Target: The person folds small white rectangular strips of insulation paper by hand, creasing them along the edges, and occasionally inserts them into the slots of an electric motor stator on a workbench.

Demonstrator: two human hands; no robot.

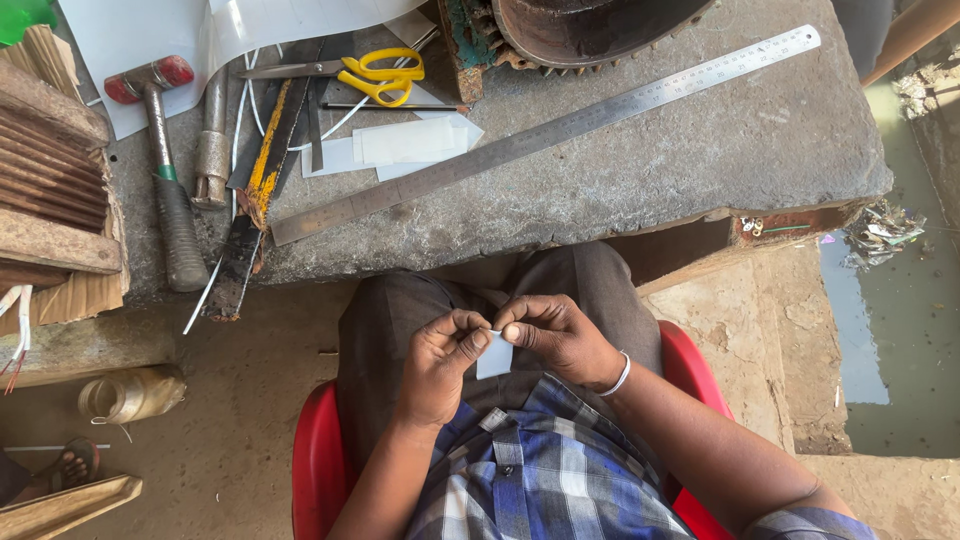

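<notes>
Sitting on a red chair [318,450] at a stone slab [700,150], the person held a small white piece [494,357] of sheet material over the lap, between both hands. The left hand [440,365] pinched the piece's left edge between thumb and forefinger, fingers drawn narrow; the right hand [555,335] gripped its upper right corner in the same way, the remaining fingers curled in. A pale bangle [622,376] sat on the right wrist. On the slab, well apart from the hands, lay a long steel ruler [545,135], yellow-handled scissors [375,77] and several cut white strips [405,143], with larger white sheets [160,40] behind them. A hammer [165,160] with a red head lay near the slab's left edge, beside dark metal bars [262,160]. Judged from this layout, cutting appeared at least partly done (loose strips were already on the slab), while the piece in hand was being worked by the fingertips; whether it was being folded, peeled or creased could not be told. The large sheets suggested material left uncut.
</notes>
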